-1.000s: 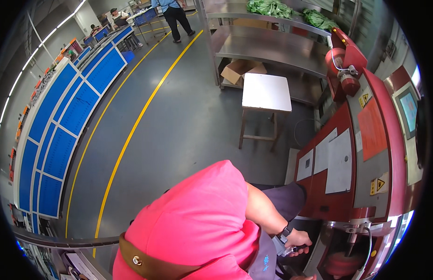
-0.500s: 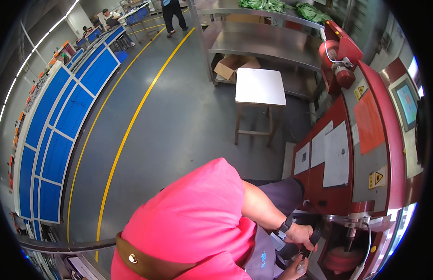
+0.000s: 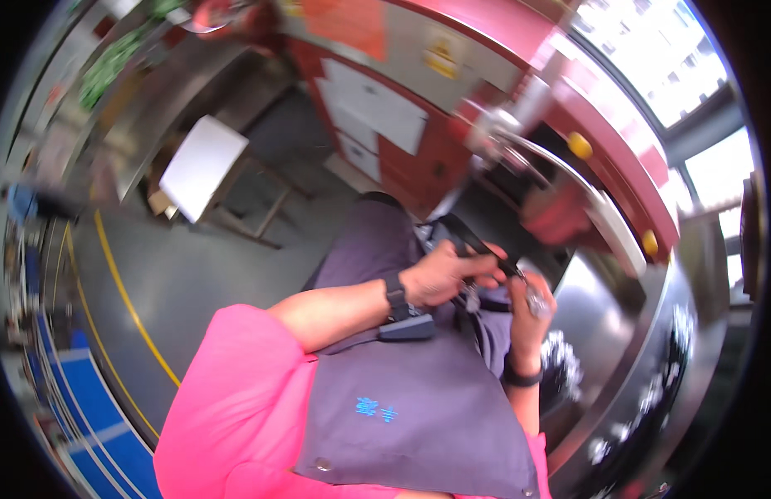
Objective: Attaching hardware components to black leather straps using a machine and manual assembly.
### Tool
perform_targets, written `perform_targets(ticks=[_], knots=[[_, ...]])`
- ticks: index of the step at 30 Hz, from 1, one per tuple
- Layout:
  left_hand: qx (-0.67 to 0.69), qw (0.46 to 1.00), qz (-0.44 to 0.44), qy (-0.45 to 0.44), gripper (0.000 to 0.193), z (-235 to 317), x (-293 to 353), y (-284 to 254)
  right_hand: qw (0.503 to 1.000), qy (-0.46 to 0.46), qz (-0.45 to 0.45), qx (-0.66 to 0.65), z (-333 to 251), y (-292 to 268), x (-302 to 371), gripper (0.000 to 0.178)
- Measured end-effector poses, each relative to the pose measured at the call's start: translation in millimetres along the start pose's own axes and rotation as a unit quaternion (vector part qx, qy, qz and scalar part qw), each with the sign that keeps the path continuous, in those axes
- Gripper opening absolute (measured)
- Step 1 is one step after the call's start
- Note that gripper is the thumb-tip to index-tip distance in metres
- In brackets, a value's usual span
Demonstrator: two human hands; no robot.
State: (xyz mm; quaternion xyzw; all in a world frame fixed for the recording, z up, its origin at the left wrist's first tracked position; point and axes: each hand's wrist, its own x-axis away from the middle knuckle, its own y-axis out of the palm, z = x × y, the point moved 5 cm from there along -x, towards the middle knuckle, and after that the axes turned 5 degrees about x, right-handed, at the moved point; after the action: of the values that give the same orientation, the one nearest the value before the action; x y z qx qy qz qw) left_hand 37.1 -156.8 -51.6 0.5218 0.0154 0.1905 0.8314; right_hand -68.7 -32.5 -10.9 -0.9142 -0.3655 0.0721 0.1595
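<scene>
Over my lap, my left hand (image 3: 439, 274), with a black watch on its wrist, is closed round a black strap (image 3: 467, 234). Close beside it, my right hand (image 3: 531, 320) pinches the strap near one end; the fingertips are partly hidden and blurred. Something clear and crinkled (image 3: 536, 301) covers part of a finger of that hand. More dark straps hang below the hands across my thighs. A flat dark grey device (image 3: 406, 328) lies against the grey-purple apron (image 3: 410, 416), just under my left wrist.
A red machine (image 3: 452, 162) with a hose and yellow knobs stands close ahead and to the right. Beside it on the right is a shiny metal surface (image 3: 597, 291). A white-topped stool (image 3: 204, 166) stands ahead left, near metal shelving (image 3: 169, 100).
My view has swung to the right and down, bringing both hands nearer the middle. Both hands stay together at the strap, and the right hand now shows more fully.
</scene>
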Motion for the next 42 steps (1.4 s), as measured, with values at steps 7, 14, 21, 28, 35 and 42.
perform_targets(ticks=[7,14,21,28,35,42], knots=[[-0.037,0.996,0.049,-0.057,0.021,-16.6,-17.3,14.3,0.994,-0.001,0.070,-0.079,4.4,-26.4,-1.3,0.013],[-0.022,0.992,0.078,-0.096,0.017,-25.2,-27.4,18.2,0.992,0.007,0.102,-0.070,5.2,-34.1,-9.0,0.010],[0.018,0.992,0.097,-0.083,0.017,-27.2,-36.4,22.7,0.993,0.026,0.090,-0.077,4.6,-33.8,-30.1,0.011],[0.036,0.990,0.122,-0.062,0.017,-26.2,-41.8,23.3,0.990,0.067,0.082,-0.090,11.0,-34.4,-45.2,0.016],[0.046,0.989,0.125,-0.060,0.016,-29.7,-45.3,16.0,0.991,0.071,0.071,-0.090,11.5,-31.2,-51.8,0.012],[0.053,0.990,0.124,-0.046,0.015,-29.3,-47.4,15.9,0.988,0.090,0.063,-0.113,17.4,-31.3,-57.2,0.012]])
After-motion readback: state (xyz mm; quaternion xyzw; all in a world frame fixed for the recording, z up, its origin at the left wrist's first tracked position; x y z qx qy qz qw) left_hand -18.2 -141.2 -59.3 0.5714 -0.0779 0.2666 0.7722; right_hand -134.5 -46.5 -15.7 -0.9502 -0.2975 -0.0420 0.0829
